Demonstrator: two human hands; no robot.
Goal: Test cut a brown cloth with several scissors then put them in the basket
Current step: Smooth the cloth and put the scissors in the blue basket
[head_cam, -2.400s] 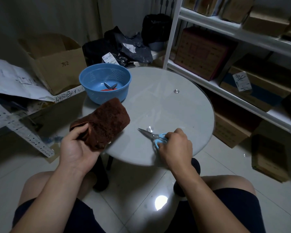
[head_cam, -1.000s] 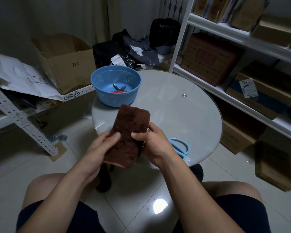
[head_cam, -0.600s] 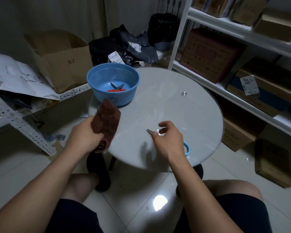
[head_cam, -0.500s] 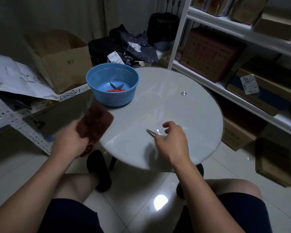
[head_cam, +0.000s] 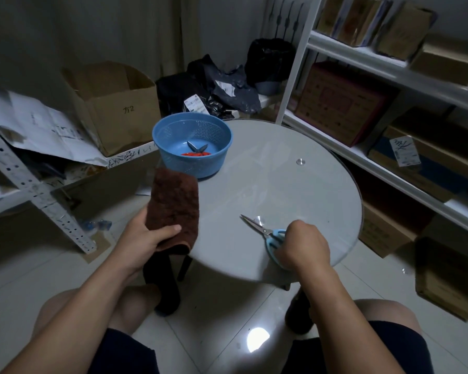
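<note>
Since half a second ago the left hand has lifted the brown cloth upright at the counter's near-left edge; right hand closes on the blue-handled scissors, blades pointing toward the cloth.

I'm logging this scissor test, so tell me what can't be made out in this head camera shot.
- Blue-handled scissors: the right hand covers the handle loops, so the finger placement is hidden.
- Red-handled scissors in the blue basket: the basket wall hides most of the handles.
- Brown cloth: any cuts are lost in the dim light; the left hand covers its lower corner.
</note>
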